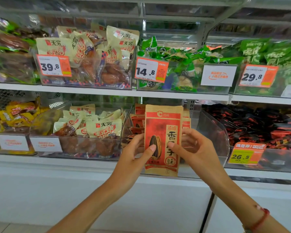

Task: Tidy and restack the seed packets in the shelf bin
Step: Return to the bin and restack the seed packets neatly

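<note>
1. Nearest: left hand (133,153) and right hand (194,148) pinching one upright seed packet (162,140) between them, each thumb pressed on the printed front, other fingers (190,133) curled behind its edges.
2. Held just in front of the clear shelf bin (213,130), where more seed packets (137,121) stand and lean unevenly behind it.
3. Risk, judged: loose pinch low on the packet could let it tip or slide out and drop below the shelf; pushed in crooked, could knock the leaning ones flatter.
4. Beside: bins of cream snack packs (91,125) left, dark red packs (259,123) right.
5. Farther: upper shelf (107,92) with price tags (53,65); top rows blurred, contents possibly more snacks.
</note>
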Tool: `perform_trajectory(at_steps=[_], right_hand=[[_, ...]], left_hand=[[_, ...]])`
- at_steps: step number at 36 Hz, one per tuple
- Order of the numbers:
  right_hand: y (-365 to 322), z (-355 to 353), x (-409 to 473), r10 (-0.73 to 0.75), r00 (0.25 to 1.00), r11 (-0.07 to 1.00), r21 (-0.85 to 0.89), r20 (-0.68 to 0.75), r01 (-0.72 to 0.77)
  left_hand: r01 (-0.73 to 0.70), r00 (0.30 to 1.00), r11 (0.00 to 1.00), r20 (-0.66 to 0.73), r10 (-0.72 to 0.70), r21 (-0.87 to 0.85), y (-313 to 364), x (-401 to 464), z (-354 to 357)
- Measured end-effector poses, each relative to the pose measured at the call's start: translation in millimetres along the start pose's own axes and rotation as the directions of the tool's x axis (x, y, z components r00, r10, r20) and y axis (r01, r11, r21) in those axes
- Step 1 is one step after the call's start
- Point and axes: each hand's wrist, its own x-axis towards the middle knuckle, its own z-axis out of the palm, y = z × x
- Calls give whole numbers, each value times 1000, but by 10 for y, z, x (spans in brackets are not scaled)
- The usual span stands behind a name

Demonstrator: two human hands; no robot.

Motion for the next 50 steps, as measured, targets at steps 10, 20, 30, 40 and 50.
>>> perform_trajectory(at_steps=[10, 20, 30, 40, 50], right_hand=[[-104, -114, -28, -454, 888, 816, -433, -70, 383], [-248, -305, 4, -432, 897, 895, -164, -93, 414], [-135, -775, 473, -529, 812, 815, -415, -247, 405], [187, -869, 1332, -98, 911, 836, -464, 401, 294], [666, -711, 1523, 210, 858, 635, -733, 469, 245]], left_hand=[[-99, 994, 983, 53, 92, 157, -9, -39, 9], [-203, 970, 913, -56, 238, 353, -19, -25, -19], [-243, 937, 508, 64, 344, 826, -515, 244, -168], [-278, 926, 460, 107, 363, 843, -647, 302, -72], [-239, 945, 506, 79, 318, 829, -686, 291, -83]])
